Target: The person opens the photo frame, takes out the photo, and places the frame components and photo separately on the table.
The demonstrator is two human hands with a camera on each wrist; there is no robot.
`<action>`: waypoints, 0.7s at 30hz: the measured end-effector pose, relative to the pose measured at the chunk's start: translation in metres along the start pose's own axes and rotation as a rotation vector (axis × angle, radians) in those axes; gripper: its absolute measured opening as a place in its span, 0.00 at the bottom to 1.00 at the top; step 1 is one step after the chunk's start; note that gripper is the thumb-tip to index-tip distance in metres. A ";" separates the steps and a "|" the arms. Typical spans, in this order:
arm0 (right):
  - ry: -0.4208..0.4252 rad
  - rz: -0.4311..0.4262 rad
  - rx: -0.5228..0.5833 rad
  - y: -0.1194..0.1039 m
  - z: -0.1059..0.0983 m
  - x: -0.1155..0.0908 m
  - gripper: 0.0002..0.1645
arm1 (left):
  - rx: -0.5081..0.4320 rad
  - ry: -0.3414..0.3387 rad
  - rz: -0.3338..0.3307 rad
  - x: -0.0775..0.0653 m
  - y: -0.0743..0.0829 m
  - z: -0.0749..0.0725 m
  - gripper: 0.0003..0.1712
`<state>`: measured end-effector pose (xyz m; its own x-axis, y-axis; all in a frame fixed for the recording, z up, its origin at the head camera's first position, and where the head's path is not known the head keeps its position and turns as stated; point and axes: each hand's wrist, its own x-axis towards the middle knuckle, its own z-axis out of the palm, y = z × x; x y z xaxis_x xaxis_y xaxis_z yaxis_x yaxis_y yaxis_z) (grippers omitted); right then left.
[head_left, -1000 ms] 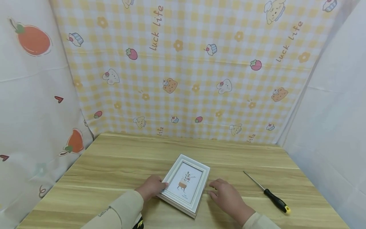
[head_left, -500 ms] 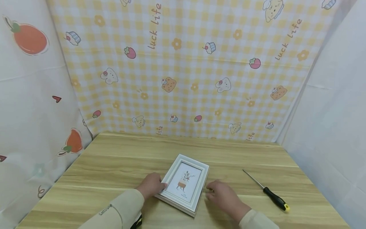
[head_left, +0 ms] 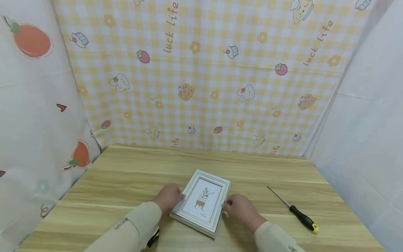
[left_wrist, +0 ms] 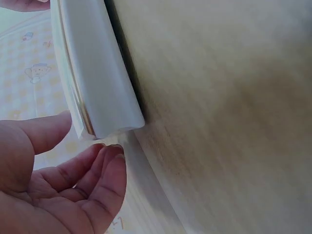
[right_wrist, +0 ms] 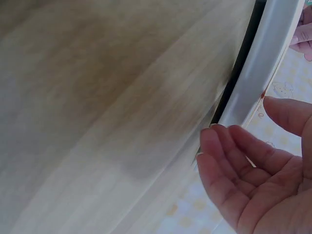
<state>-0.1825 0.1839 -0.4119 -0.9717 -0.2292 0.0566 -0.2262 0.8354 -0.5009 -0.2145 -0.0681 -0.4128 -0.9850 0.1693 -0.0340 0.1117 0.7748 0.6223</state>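
Note:
A white picture frame [head_left: 201,201] lies face up and slanted on the table, with a drawing of a plant in a brown pot behind its front. My left hand [head_left: 168,197] holds its left edge, thumb at the front rim and fingers curled at the side. On the opposite edge my right hand [head_left: 242,210] grips with thumb and curled fingers. In the left wrist view, the left fingers [left_wrist: 109,165] meet the frame's side [left_wrist: 100,68]. The right wrist view has the right thumb [right_wrist: 282,112] at the frame's rim. The frame's underside is hidden.
A screwdriver [head_left: 303,218] with a black and yellow handle lies right of my right hand on the wood-grain table [head_left: 141,168]. A black thing [head_left: 153,239] partly shows under my left sleeve. Patterned cloth [head_left: 201,77] hangs behind the table.
My right hand has moved left from beside the picture frame onto its right edge. My left hand has slid slightly farther up the left edge. The screwdriver stays put.

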 end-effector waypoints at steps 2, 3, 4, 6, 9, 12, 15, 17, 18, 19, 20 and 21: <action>-0.024 0.052 -0.001 -0.002 0.000 0.002 0.16 | 0.002 -0.002 -0.003 0.003 0.000 0.001 0.11; -0.031 0.072 -0.007 -0.003 0.000 0.004 0.17 | 0.006 -0.003 -0.001 0.004 0.000 0.001 0.10; -0.037 0.085 -0.015 -0.004 0.001 0.005 0.17 | 0.014 -0.001 0.003 0.005 0.000 0.002 0.10; -0.048 0.103 -0.029 -0.005 0.003 0.008 0.19 | 0.021 0.003 0.016 0.006 0.000 0.002 0.09; -0.058 0.118 -0.039 -0.006 0.005 0.011 0.21 | 0.029 -0.006 0.026 0.007 0.000 0.005 0.09; -0.059 0.135 -0.045 -0.007 0.006 0.014 0.24 | 0.038 -0.021 0.044 0.010 -0.004 0.009 0.10; -0.060 0.157 -0.059 -0.007 0.005 0.016 0.24 | 0.036 -0.025 0.063 0.011 -0.007 0.014 0.12; -0.070 0.177 -0.081 -0.007 0.005 0.019 0.22 | 0.017 -0.021 0.062 0.010 -0.007 0.016 0.13; -0.075 0.187 -0.093 -0.006 0.004 0.020 0.21 | 0.013 -0.019 0.060 0.008 -0.006 0.016 0.14; -0.084 0.198 -0.104 -0.006 0.004 0.021 0.20 | -0.002 -0.019 0.042 0.006 -0.004 0.015 0.14; -0.091 0.206 -0.115 -0.006 0.004 0.022 0.19 | 0.002 -0.015 0.044 0.004 -0.003 0.015 0.15; -0.097 0.210 -0.128 -0.006 0.003 0.023 0.18 | 0.003 -0.009 0.049 0.003 -0.002 0.015 0.15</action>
<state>-0.2031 0.1720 -0.4106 -0.9887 -0.0855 -0.1232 -0.0328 0.9248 -0.3789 -0.2154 -0.0600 -0.4256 -0.9771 0.2123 -0.0102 0.1602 0.7670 0.6213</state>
